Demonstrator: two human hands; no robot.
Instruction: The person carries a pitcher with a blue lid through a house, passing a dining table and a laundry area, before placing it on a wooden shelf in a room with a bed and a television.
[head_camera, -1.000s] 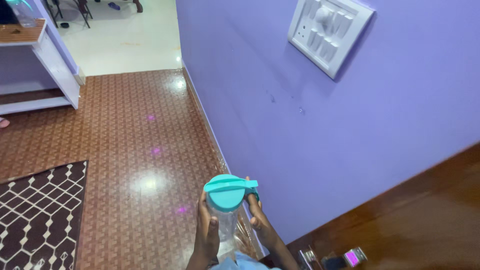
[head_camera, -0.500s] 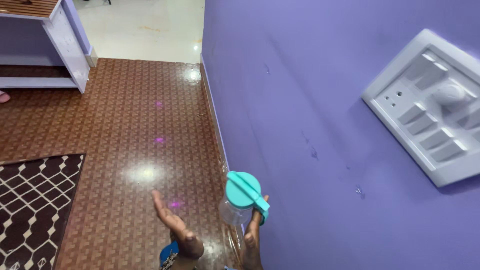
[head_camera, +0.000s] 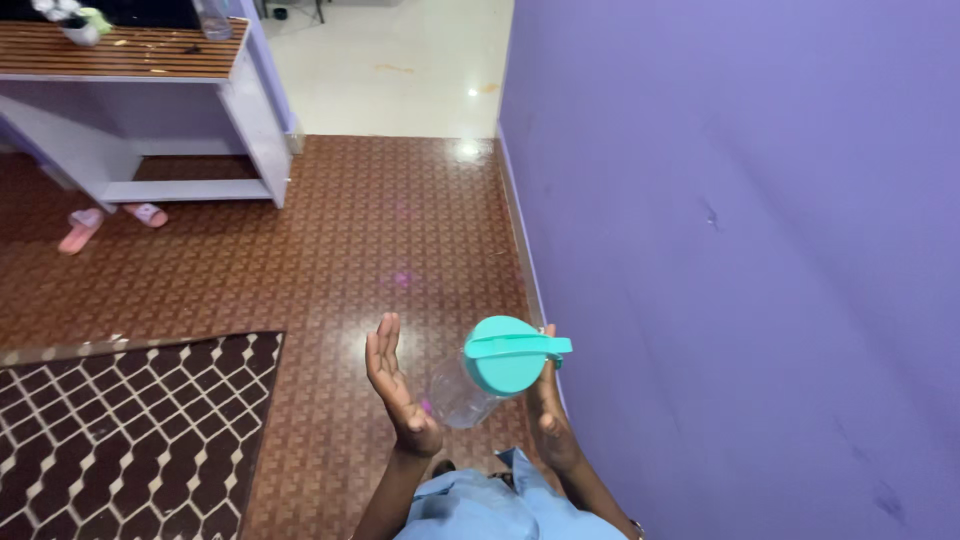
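Teal is the lid (head_camera: 503, 353) on the clear plastic bottle (head_camera: 468, 385) we have between our hands, low in the view, tilted so the lid faces up toward us. We judge this a handling step, the bottle passing between the palms with neither hand closed round it. From here we would need a firm grip on the body and the other hand free for the lid.

Our right hand (head_camera: 548, 405), at three o'clock of the bottle, stands upright with the fingers stretched along its side, touching it but not wrapped round. Our left hand (head_camera: 397, 385), at nine o'clock, is open, palm turned toward the bottle, fingers straight and released; whether it touches the plastic we cannot tell.

The purple wall (head_camera: 760, 250) rises close on the right. Brown patterned floor (head_camera: 330, 250) lies below, a dark mat (head_camera: 120, 430) at eight o'clock, a white shelf unit (head_camera: 190, 120) at eleven with pink slippers (head_camera: 105, 222) beside it.
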